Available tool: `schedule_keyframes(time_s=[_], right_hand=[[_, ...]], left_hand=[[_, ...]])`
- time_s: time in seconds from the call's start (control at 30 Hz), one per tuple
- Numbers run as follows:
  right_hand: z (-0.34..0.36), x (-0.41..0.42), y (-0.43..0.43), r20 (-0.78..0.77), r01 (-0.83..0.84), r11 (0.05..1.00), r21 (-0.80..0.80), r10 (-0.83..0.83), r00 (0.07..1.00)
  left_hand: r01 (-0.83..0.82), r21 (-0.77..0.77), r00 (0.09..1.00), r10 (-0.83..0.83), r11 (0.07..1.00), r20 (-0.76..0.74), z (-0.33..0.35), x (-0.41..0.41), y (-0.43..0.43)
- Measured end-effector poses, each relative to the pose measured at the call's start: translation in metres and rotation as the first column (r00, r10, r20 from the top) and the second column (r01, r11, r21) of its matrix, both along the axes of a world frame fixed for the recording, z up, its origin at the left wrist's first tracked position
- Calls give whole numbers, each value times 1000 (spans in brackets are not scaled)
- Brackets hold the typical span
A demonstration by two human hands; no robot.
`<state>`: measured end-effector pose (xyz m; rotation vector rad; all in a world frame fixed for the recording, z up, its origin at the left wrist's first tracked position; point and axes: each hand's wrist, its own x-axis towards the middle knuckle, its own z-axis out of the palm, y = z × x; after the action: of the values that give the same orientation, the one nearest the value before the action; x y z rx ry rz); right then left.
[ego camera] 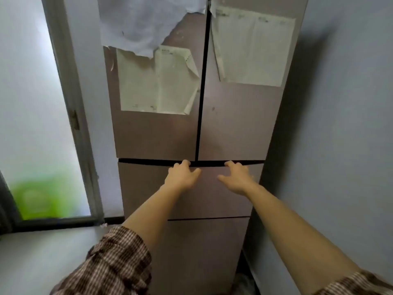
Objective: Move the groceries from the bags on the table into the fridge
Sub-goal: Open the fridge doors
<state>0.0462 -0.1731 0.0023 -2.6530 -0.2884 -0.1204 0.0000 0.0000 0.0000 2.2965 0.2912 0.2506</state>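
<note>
**Mauve fridge: drawer-opening step**

Mauve-brown, the fridge (234, 128) stands directly ahead of both grips. The left grip (182, 175) and the right grip (236, 177) sit side by side on the upper drawer (209, 194). Their fingers hook over its top edge into the dark gap beneath the two upper doors (155, 135), and the thumbs lie on the drawer front. Both are clamped on that edge. No groceries, bags or worktop are in view. Above the grips, paper sheets (153, 86) hang on the doors.

Judged step: opening a compartment before loading. The next move calls for an even, straight pull toward the body with both grips, so the drawer does not skew.
</note>
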Motion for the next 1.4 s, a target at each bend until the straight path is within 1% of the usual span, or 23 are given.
schedule_keyframes(time_s=[0.07,0.13,0.2,0.3,0.33,0.37,0.4,0.43,0.47,0.53,0.57,0.6,0.63,0.7,0.83,0.9,0.97,1.1,1.2,1.23,1.3,1.33,1.4], right_hand=[[-11,32,14,-44,4,1000,31,-3,999],[-28,58,27,-158,2,993,117,17,987],[-39,82,40,-239,56,960,276,12,971],[-50,113,57,-299,155,875,459,-12,954],[-53,120,62,-324,196,835,514,-22,946],[-56,125,66,-360,248,774,583,-27,932],[-57,130,70,-410,310,682,662,-17,912],[-58,134,74,-461,373,562,738,16,887],[-58,138,78,-499,427,420,800,72,864],[-57,145,85,-507,486,149,861,184,842],[-57,149,88,-486,490,42,871,227,844],[-57,151,90,-466,489,-33,872,255,847],[-57,152,93,-451,486,-77,870,271,850],[-58,152,98,-441,485,-99,869,286,850],[-58,153,98,-478,515,-75,854,281,832],[-54,148,95,-501,526,-35,850,258,826],[-52,139,90,-511,524,10,852,232,827],[-50,121,76,-513,510,69,857,193,836],[-48,113,71,-517,510,90,856,186,835],[-49,110,69,-508,502,80,861,183,842],[-54,102,61,-482,487,29,873,211,850],[-56,95,54,-466,482,-2,876,245,850],[-56,79,39,-427,467,-66,882,308,850]], left_hand=[[-50,-201,998,43,978,-38,-12,37,10],[-119,-415,991,83,902,-102,-29,66,17],[-177,-591,984,119,787,-135,-38,91,21],[-212,-760,977,155,614,-147,-45,121,29],[-210,-813,977,156,543,-149,-47,129,31],[-204,-867,976,159,454,-146,-48,135,32],[-189,-920,976,167,342,-138,-48,141,33],[-164,-956,976,182,242,-121,-48,146,34],[-128,-978,975,202,163,-94,-49,150,34],[-80,-994,968,246,78,-59,-52,159,33],[-67,-997,965,257,48,-53,-53,162,32],[-56,-998,965,258,32,-46,-54,165,31],[-48,-998,968,248,28,-40,-55,166,28],[-52,-998,969,243,29,-44,-57,168,24],[-85,-995,965,252,47,-70,-55,166,22],[-101,-993,968,237,58,-84,-53,163,23],[-130,-988,962,253,80,-106,-52,157,22],[-182,-974,941,312,139,-131,-50,142,15],[-207,-961,932,336,186,-136,-50,132,12],[-220,-954,926,353,206,-137,-49,125,10],[-215,-948,911,398,234,-108,-49,110,5],[-205,-953,904,416,224,-97,-49,101,3],[-190,-968,897,430,165,-103,-47,85,2]])
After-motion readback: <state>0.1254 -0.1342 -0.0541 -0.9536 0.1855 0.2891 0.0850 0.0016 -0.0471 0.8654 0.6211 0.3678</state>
